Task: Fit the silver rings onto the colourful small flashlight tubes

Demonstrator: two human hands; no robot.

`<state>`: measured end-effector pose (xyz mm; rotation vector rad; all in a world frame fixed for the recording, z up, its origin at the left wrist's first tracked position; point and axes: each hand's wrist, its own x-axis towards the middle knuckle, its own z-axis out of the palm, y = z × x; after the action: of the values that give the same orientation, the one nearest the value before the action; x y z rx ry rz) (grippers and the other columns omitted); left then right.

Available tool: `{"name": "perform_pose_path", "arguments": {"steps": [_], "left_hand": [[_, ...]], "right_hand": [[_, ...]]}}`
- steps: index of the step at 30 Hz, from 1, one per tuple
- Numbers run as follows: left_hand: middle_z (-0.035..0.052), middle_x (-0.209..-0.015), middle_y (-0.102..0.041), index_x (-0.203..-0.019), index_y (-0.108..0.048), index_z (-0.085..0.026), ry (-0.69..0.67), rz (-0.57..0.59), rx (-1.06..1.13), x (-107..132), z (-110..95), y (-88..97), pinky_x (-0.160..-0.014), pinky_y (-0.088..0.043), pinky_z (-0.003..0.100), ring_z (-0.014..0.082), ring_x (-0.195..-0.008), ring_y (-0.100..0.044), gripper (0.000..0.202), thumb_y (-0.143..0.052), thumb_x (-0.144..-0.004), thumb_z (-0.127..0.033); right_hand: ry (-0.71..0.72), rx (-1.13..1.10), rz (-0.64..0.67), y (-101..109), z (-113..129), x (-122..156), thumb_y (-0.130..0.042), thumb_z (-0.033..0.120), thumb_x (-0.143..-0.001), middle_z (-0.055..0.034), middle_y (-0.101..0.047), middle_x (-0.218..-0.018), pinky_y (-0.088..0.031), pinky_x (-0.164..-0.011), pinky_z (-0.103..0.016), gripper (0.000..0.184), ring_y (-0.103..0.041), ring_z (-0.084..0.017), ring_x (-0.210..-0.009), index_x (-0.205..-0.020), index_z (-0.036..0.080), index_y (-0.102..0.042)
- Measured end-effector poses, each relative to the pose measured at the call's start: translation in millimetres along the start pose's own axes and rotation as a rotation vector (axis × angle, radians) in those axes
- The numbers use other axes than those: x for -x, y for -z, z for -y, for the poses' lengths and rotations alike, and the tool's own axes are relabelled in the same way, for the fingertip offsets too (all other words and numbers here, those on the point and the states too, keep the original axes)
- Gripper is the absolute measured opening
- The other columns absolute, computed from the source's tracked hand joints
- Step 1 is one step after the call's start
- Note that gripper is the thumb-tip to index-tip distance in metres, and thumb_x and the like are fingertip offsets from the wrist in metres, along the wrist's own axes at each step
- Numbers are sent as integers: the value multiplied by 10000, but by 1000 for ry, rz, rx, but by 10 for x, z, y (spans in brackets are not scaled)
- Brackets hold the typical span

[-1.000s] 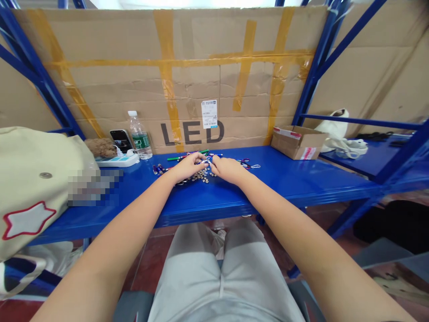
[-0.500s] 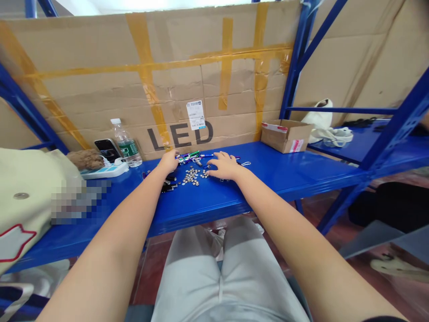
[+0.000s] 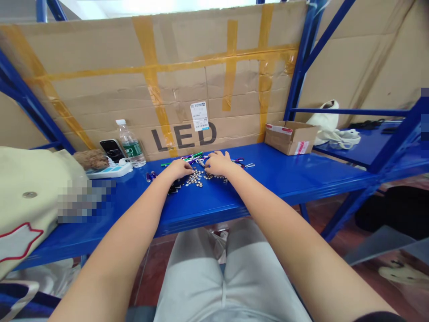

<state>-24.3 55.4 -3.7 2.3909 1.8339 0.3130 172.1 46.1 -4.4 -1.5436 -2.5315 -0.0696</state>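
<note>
A pile of small round silvery discs, like button cells, lies on the blue tabletop between my two hands. My left hand is at the pile's left edge, thumb and fingertips drawn together at the discs; whatever is between them is too small to make out. My right hand rests over the pile's right side, fingers apart and bent downward, with more discs under and beside it. Behind the hands lie slim green and blue metallic tubes. Black tubes lie partly hidden under my left wrist, and purple pieces sit left of it.
A water bottle, phone and white power strip stand at the back left. A cream bag takes up the left end. An open cardboard box sits back right, and a taped cardboard panel walls the back.
My left hand has come down and right from the tubes to the discs, its fingers drawing together. My right hand has shifted slightly left over the discs. The view has shifted a little.
</note>
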Motion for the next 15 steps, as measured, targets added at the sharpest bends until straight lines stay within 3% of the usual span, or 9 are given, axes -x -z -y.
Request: {"name": "perform_pose_path", "arguments": {"steps": [3,6,15], "left_hand": [[22,-822,-749,-851,-771,-246,-48,-21,24,-5,67,-21,-670,-474,260,195,-723,-645,231,-621,-741,-385],[19,-847,-752,-848,-777,-256,-67,-33,48,-10,110,-40,-682,-478,264,202,-752,-647,214,-643,-717,-358],[37,-833,-743,-776,-764,-227,-49,-28,87,33,-20,-48,-625,-472,269,206,-747,-642,159,-670,-671,-300]], "right_hand": [[-39,-29,70,12,12,-26,-535,362,-856,-111,-583,-1286,-280,-1032,-635,283,-412,-356,-1259,-1047,295,-734],[-72,-42,30,-32,-11,-7,-565,347,-834,-103,-609,-1247,-340,-1003,-594,258,-456,-348,-1211,-1015,300,-743],[-131,-132,3,-119,-55,1,-539,356,-846,-64,-669,-1167,-413,-954,-508,235,-567,-296,-1107,-948,294,-742]]}}
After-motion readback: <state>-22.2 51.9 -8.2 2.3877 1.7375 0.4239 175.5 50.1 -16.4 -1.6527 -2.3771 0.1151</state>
